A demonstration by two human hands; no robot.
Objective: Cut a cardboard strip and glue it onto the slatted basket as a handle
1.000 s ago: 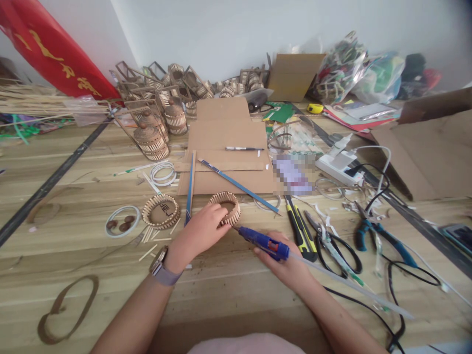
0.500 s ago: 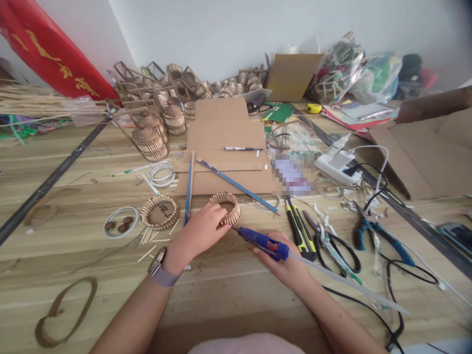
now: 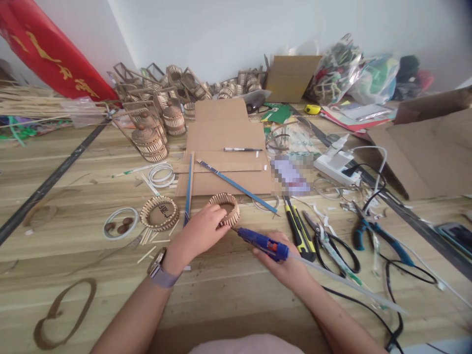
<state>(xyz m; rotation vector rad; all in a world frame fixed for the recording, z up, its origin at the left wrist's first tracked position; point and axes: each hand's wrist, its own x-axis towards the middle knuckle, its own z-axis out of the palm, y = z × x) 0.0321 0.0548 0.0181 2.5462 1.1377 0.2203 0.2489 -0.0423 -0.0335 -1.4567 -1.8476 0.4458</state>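
My left hand [image 3: 205, 227] grips the near side of a small round basket [image 3: 231, 209] walled with short wooden sticks. Its fingers reach over the rim, and part of the basket is hidden beneath them. In my right hand [image 3: 285, 260] is a blue hot glue gun [image 3: 261, 244], a long clear glue stick [image 3: 354, 285] trailing from its back. The gun's nozzle points at the basket's lower right wall, close to my left fingertips; whether it touches cannot be made out. Left of my left hand sits a similar stick-walled ring [image 3: 160, 213] with loose sticks [image 3: 155, 236] beside it.
A yellow-black utility knife [image 3: 299, 233], scissors [image 3: 334, 246] and blue-handled pliers [image 3: 383, 241] lie right of my right hand. Cardboard [image 3: 224, 182] with blue strips [image 3: 239, 187] lies ahead. A white ring [image 3: 121, 222] holds brown beads at left. Finished small baskets [image 3: 149, 142] stand behind.
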